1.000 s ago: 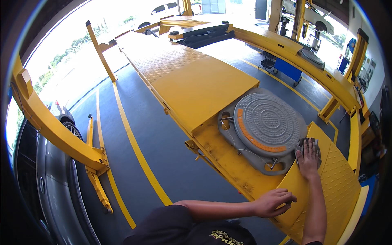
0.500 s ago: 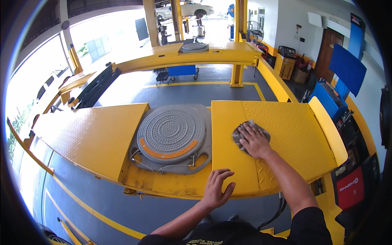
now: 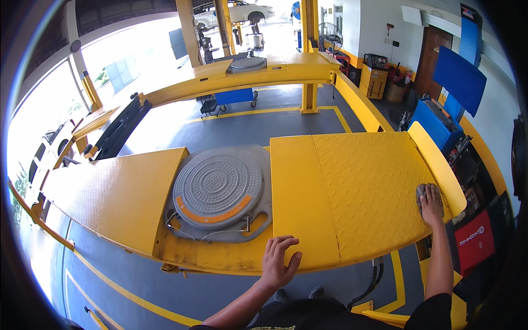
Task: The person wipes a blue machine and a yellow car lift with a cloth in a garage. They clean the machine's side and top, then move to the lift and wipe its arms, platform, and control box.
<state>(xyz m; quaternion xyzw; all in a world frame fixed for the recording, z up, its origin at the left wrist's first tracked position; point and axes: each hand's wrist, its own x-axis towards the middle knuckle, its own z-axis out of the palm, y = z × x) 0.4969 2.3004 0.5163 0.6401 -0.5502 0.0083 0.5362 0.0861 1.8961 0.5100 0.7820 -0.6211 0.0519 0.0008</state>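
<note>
My right hand [image 3: 432,208] presses a crumpled grey rag [image 3: 421,196] against the tread-plate part of the yellow lift runway [image 3: 363,187], close to the raised end flap [image 3: 439,159]. Most of the rag is hidden under the palm and fingers. My left hand [image 3: 279,265] is at the runway's near edge, fingers loosely bent, thumb apart, with nothing in it. I cannot tell whether it touches the metal. Left of it, a round grey turntable plate [image 3: 217,184] with an orange scale strip [image 3: 214,213] sits in the runway's recess.
Beyond a stretch of grey floor [image 3: 264,124] runs a second yellow runway [image 3: 220,80] with its own turntable [image 3: 247,64]. A blue tool trolley [image 3: 439,129] and a red case [image 3: 473,242] stand at the right. Dark hoses [image 3: 375,280] hang below the near edge.
My right hand has slid the rag rightward and slightly nearer, from the runway's middle to beside the end flap. The left hand keeps its pose, and the whole view has shifted a little.
</note>
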